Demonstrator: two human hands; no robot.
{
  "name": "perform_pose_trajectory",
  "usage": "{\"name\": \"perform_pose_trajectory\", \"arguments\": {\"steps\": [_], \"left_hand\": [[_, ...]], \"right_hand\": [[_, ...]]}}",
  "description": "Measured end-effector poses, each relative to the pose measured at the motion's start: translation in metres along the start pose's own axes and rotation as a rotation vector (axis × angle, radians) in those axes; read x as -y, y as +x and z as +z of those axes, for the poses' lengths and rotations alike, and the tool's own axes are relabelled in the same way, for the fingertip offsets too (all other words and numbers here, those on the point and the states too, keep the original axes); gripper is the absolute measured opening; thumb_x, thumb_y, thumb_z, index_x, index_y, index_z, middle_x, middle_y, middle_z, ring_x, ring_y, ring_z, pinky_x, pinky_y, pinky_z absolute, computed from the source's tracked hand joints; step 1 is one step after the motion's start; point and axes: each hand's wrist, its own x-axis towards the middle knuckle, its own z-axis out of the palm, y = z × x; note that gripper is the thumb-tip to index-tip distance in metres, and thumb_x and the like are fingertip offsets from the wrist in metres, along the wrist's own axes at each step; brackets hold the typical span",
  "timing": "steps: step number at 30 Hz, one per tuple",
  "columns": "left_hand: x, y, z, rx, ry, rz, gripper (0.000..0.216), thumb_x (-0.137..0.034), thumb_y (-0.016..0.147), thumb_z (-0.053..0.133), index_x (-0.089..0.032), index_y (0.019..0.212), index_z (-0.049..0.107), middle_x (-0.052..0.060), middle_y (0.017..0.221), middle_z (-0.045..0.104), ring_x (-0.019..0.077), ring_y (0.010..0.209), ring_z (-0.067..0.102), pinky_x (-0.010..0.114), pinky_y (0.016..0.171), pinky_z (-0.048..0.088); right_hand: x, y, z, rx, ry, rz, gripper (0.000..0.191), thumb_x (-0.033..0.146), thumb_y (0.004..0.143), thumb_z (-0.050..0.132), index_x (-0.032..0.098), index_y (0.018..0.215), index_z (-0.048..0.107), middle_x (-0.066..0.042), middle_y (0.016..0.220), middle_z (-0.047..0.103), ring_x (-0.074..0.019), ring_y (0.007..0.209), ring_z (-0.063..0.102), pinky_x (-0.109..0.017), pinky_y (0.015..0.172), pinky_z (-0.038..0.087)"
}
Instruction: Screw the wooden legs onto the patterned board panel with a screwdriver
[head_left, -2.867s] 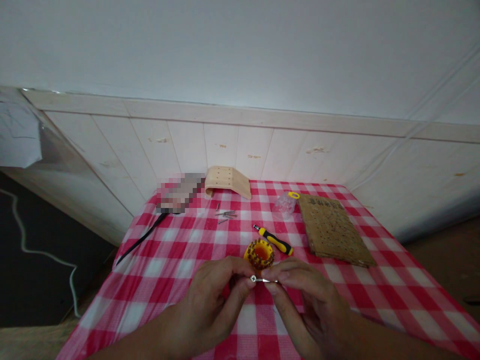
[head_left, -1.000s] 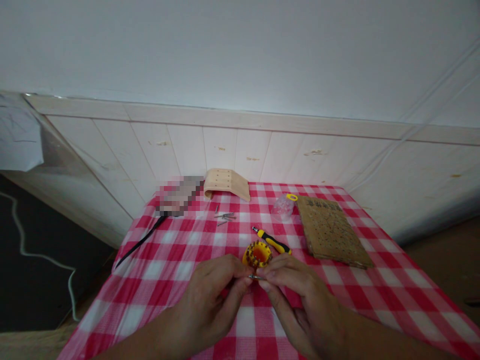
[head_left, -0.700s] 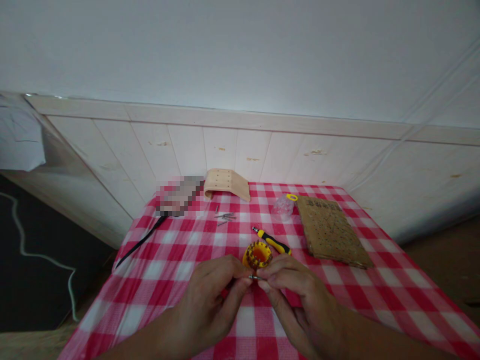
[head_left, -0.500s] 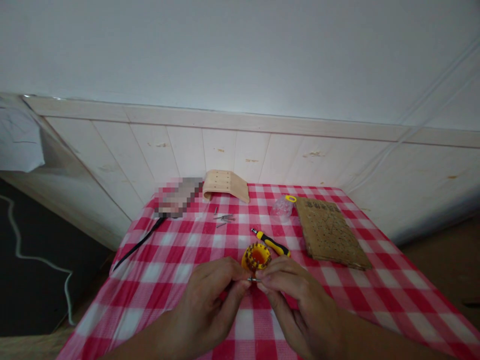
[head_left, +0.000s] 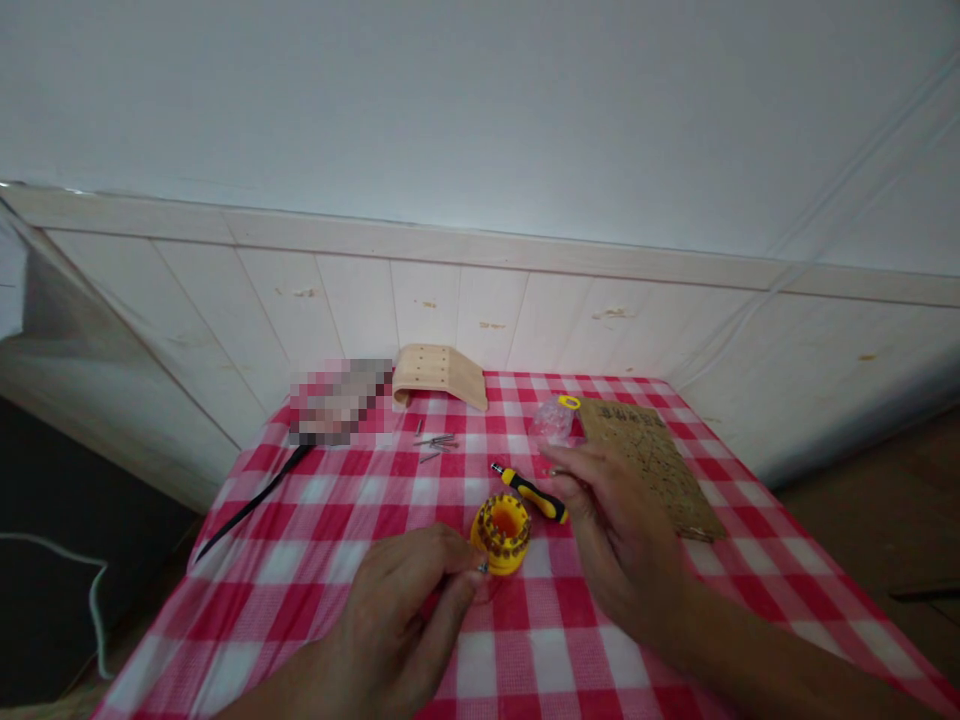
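Observation:
My left hand is closed in a pinch on a small shiny metal piece, just left of the round yellow bit holder. Bits stand in rings around the holder's open centre. Raised on the right, my right hand pinches a small thin metal bit, mostly covered by the fingers. Below those fingertips lies a yellow and black screwdriver, its metal socket end pointing up and left.
A bent wooden piece with holes stands by the wall. Several screws lie before it. At the right are a clear plastic package with a yellow tab and flat brown cardboard. A blurred-out object with a black strap is far left.
My hands were together at a small metal piece in front of the bit holder. My right hand has moved away, up and right; my left stays low by the holder. The view has shifted slightly.

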Motion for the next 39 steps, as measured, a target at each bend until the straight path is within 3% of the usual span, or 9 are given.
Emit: {"name": "perform_pose_trajectory", "arguments": {"steps": [5,10,13,18,28,39], "left_hand": [[0.003,0.002,-0.001,0.014,0.005,-0.023,0.015,-0.008,0.094,0.051,-0.019,0.099,0.060,0.002,0.074,0.069,0.0128,0.062,0.066,0.019,0.055,0.052],[0.004,0.005,-0.001,0.000,-0.036,-0.038,0.016,-0.007,0.094,0.052,-0.019,0.098,0.060,0.001,0.074,0.068,0.0116,0.062,0.065,0.018,0.056,0.051],[0.004,0.007,-0.001,-0.001,-0.045,-0.048,0.016,-0.006,0.093,0.052,-0.018,0.096,0.061,0.000,0.073,0.067,0.0103,0.061,0.064,0.017,0.056,0.049],[0.005,0.006,-0.001,0.007,-0.052,-0.063,0.015,-0.006,0.093,0.052,-0.018,0.095,0.060,0.000,0.074,0.067,0.0102,0.062,0.064,0.017,0.057,0.050],[0.004,0.007,-0.001,-0.001,-0.064,-0.058,0.016,-0.005,0.093,0.051,-0.017,0.095,0.061,0.000,0.073,0.066,0.0101,0.061,0.062,0.018,0.057,0.048],[0.009,0.000,0.001,0.019,-0.046,-0.073,0.013,-0.009,0.095,0.051,-0.018,0.098,0.060,0.001,0.074,0.066,0.0117,0.062,0.062,0.021,0.058,0.047]], "right_hand": [[-0.018,0.001,0.011,0.022,0.040,0.218,0.021,0.017,0.100,0.045,0.021,0.102,0.066,-0.003,0.081,0.064,-0.0174,0.074,0.064,-0.031,0.067,0.054],[-0.018,-0.004,0.017,0.068,0.313,0.457,0.014,0.029,0.102,0.050,0.022,0.104,0.062,-0.003,0.086,0.072,-0.0169,0.077,0.071,-0.030,0.071,0.059],[-0.015,-0.002,0.016,0.115,0.400,0.445,0.014,0.031,0.098,0.058,0.022,0.096,0.068,-0.005,0.094,0.075,-0.0178,0.085,0.072,-0.031,0.077,0.059],[-0.013,0.001,0.016,0.189,0.491,0.562,0.013,0.031,0.091,0.066,0.020,0.092,0.073,-0.002,0.079,0.075,-0.0145,0.068,0.069,-0.026,0.061,0.056],[-0.003,0.006,0.018,0.265,0.469,0.644,0.015,0.029,0.088,0.065,0.019,0.086,0.076,-0.002,0.077,0.074,-0.0145,0.066,0.067,-0.026,0.060,0.054],[-0.002,0.006,0.018,0.308,0.467,0.680,0.017,0.032,0.088,0.063,0.020,0.088,0.075,-0.006,0.085,0.076,-0.0183,0.078,0.069,-0.029,0.066,0.054]]}}
